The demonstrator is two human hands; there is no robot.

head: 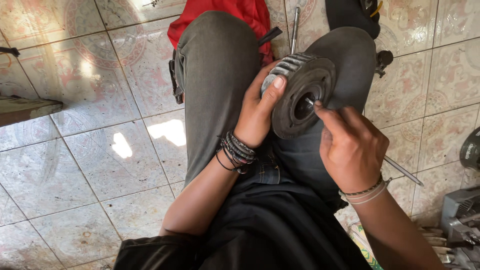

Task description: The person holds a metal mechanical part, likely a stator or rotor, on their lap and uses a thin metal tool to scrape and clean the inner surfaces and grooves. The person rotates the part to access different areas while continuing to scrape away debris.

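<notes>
At the far left, a dark slab [27, 107] is seen lying on the patterned tiled floor [115, 150], well apart from the work. Further right, the person's knees in grey trousers [215, 85] are raised, and a red cloth [225, 15] is partly hidden beyond them.

The left hand [257, 112], with dark bands about its wrist, is closed around the rim of a round, finned metal housing [300, 95]. The thumb is laid across the front face and the fingers are wrapped behind, so that the part is judged to be steadied against the right knee with its open centre turned toward the person. The housing is thus held between the knees, above the lap, tilted rather than flat.

To its right, the right hand [350, 147] is closed on a thin metal rod [400, 170], pinched near the tip between thumb and fingers. The tip is set into the central hole of the housing, while the long shaft trails out behind the hand, down and to the right. Such a grip close to the point appears chosen for fine control inside the bore.

At the right edge, grey machine parts [462, 215] rest on the floor, and a second slim rod [295, 27] lies beyond the knees.
</notes>
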